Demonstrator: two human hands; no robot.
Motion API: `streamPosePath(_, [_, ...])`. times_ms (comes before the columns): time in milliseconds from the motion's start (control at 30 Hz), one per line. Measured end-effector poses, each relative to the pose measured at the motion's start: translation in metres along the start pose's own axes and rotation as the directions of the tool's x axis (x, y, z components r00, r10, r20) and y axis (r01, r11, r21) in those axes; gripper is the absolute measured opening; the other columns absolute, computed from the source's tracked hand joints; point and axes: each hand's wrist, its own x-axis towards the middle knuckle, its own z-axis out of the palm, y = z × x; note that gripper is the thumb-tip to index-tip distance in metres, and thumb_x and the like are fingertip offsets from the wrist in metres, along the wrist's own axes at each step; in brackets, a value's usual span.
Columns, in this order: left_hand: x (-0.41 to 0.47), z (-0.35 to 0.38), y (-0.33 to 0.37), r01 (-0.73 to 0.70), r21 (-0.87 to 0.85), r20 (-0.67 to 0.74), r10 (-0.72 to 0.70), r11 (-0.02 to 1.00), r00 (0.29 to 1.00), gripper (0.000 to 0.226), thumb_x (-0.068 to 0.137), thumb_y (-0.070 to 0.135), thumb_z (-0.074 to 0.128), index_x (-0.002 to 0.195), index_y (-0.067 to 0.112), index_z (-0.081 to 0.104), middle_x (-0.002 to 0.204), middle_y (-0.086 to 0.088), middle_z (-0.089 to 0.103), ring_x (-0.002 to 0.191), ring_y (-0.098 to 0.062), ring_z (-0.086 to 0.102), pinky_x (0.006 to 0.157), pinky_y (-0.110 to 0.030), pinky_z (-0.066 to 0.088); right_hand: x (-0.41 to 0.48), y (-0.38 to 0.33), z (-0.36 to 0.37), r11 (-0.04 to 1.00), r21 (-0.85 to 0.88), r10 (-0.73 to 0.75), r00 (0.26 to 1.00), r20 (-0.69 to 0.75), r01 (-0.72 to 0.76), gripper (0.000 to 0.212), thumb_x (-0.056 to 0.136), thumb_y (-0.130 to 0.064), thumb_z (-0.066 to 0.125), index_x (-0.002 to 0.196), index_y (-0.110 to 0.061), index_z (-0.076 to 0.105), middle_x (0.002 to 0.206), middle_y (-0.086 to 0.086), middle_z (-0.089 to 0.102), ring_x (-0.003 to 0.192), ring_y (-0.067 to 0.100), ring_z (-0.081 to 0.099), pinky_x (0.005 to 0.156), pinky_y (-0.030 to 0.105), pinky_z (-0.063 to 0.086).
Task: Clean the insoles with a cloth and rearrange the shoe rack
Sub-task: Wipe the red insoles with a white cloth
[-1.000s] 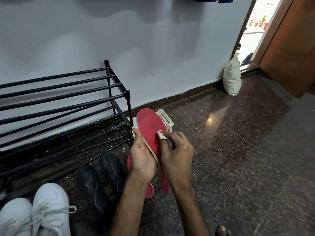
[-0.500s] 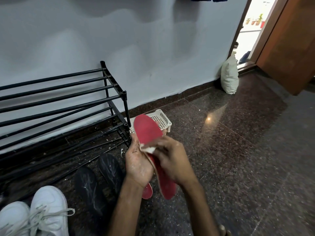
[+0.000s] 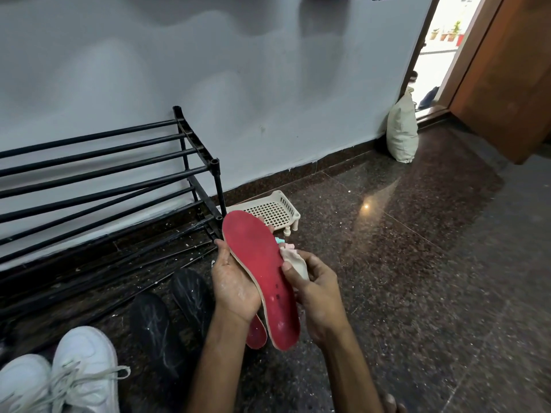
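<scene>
My left hand (image 3: 235, 281) holds a red insole (image 3: 262, 275) from its left side, toe end up, red face toward me. At the insole's right edge my right hand (image 3: 313, 290) grips a small off-white cloth (image 3: 295, 260). A second red insole (image 3: 256, 332) lies on the floor under my left wrist, mostly hidden. Two black insoles (image 3: 167, 323) lie on the floor to the left. The black metal shoe rack (image 3: 119, 180) stands against the wall on the left with bare bars.
A pair of white sneakers (image 3: 68, 377) sits at the bottom left. A white perforated plastic tray (image 3: 268, 208) stands beside the rack's right end. A pale sack (image 3: 402, 129) leans by the open doorway, and a wooden door (image 3: 507, 73) is at far right. The floor is dark speckled granite.
My right hand has slid the cloth off the insole's red face to its right edge. The insole's red face is turned more toward me.
</scene>
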Motion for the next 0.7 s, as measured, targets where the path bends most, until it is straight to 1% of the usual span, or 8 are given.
streamPosePath(133, [-0.004,0.003,-0.013,0.029,0.127,0.031,-0.033,0.991,0.999,0.087,0.092,0.072,0.028,0.137,0.001,0.053,0.133,-0.018,0.060,0.124,-0.030,0.057,0.109,-0.045,0.039,0.005,0.002,0.009,0.985,0.164,0.070,0.990,-0.121,-0.050,0.028,0.085,0.004,0.068,0.109,-0.008,0.065,0.093,0.011,0.075,0.077,0.022,0.069,0.069,0.036,0.060])
streamPosePath(233, [-0.011,0.007,-0.024,0.096,0.188,0.114,-0.119,0.977,0.986,0.103,0.084,0.083,0.028,0.142,0.000,0.047,0.148,-0.020,0.045,0.141,-0.033,0.038,0.120,-0.048,0.023,0.003,0.002,0.021,0.975,0.223,0.040,0.987,-0.156,-0.004,0.023,0.088,0.001,0.065,0.109,-0.007,0.066,0.092,0.009,0.076,0.082,0.022,0.071,0.077,0.037,0.060])
streamPosePath(300, [-0.011,0.006,-0.022,0.103,0.167,0.145,-0.128,0.980,0.981,0.104,0.083,0.083,0.028,0.143,0.000,0.046,0.147,-0.019,0.046,0.140,-0.031,0.038,0.121,-0.047,0.021,0.001,0.003,0.022,0.976,-0.138,-0.195,0.956,-0.221,0.167,0.018,0.090,-0.008,0.066,0.106,-0.014,0.071,0.095,0.003,0.074,0.089,0.015,0.070,0.084,0.031,0.057])
streamPosePath(333, [-0.011,0.005,-0.020,0.112,0.162,0.164,-0.138,0.981,0.977,0.103,0.084,0.083,0.027,0.143,0.000,0.045,0.144,-0.018,0.048,0.139,-0.029,0.039,0.121,-0.046,0.021,0.001,0.002,0.021,0.868,-0.413,-0.385,0.899,-0.207,0.277,0.017,0.090,-0.010,0.066,0.104,-0.016,0.073,0.096,-0.002,0.072,0.090,0.009,0.068,0.085,0.022,0.054])
streamPosePath(400, [-0.009,0.004,-0.017,0.121,0.172,0.197,-0.154,0.978,0.968,0.102,0.085,0.082,0.027,0.142,0.000,0.047,0.144,-0.018,0.048,0.139,-0.029,0.040,0.120,-0.045,0.021,0.002,0.000,0.021,0.546,-0.704,-0.643,0.766,-0.005,0.454,0.017,0.089,-0.007,0.066,0.102,-0.014,0.074,0.096,-0.007,0.065,0.089,0.002,0.062,0.083,0.010,0.046])
streamPosePath(467, [-0.010,0.004,-0.017,0.088,0.232,0.183,-0.133,0.969,0.974,0.100,0.086,0.079,0.027,0.140,-0.003,0.048,0.147,-0.021,0.046,0.140,-0.032,0.041,0.121,-0.048,0.019,0.004,0.000,0.023,0.397,-0.748,-0.649,0.738,0.181,0.533,0.016,0.088,-0.004,0.065,0.100,-0.012,0.073,0.099,-0.006,0.063,0.091,0.005,0.061,0.084,0.011,0.045])
streamPosePath(633, [-0.015,0.004,-0.013,0.057,0.250,0.152,-0.098,0.967,0.984,0.091,0.087,0.075,0.025,0.111,0.001,0.073,0.120,-0.014,0.068,0.114,-0.024,0.064,0.111,-0.042,0.037,0.002,-0.003,0.013,0.543,-0.537,-0.490,0.763,0.422,0.646,0.013,0.084,-0.003,0.071,0.089,-0.014,0.076,0.093,-0.007,0.068,0.092,0.005,0.065,0.083,0.020,0.051])
streamPosePath(700, [-0.016,0.001,-0.011,0.073,0.209,0.174,-0.111,0.975,0.979,0.092,0.089,0.075,0.021,0.110,0.002,0.074,0.121,-0.015,0.068,0.116,-0.025,0.064,0.111,-0.043,0.039,0.003,-0.005,0.004,0.502,-0.571,-0.435,0.760,0.482,0.649,0.015,0.084,-0.002,0.070,0.088,-0.015,0.076,0.091,-0.007,0.067,0.086,0.008,0.065,0.079,0.027,0.053])
